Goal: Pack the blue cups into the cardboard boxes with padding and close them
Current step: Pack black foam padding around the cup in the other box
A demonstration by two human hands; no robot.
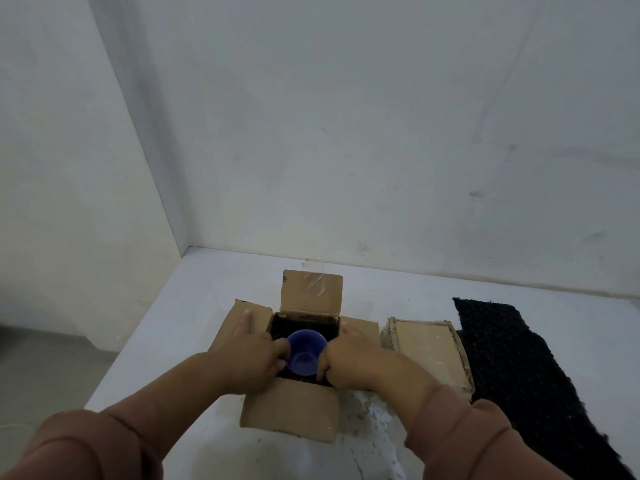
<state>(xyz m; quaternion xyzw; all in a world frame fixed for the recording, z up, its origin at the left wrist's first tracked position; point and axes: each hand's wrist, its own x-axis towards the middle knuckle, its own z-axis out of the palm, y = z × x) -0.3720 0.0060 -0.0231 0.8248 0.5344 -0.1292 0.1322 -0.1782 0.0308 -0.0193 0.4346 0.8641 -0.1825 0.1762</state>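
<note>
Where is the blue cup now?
In the head view, the blue cup sits low centre, inside the open cardboard box lined with black padding, gripped between the left hand and right hand.

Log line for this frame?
left hand and right hand hold blue cup in open box | black padding inside | flaps open | second box right of it

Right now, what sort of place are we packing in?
Probably a makeshift packing spot in a bare room corner: a plain white table set against blank, stained walls, with an open cardboard box holding a blue cup, a closed box and a black padding sheet on it.
</note>
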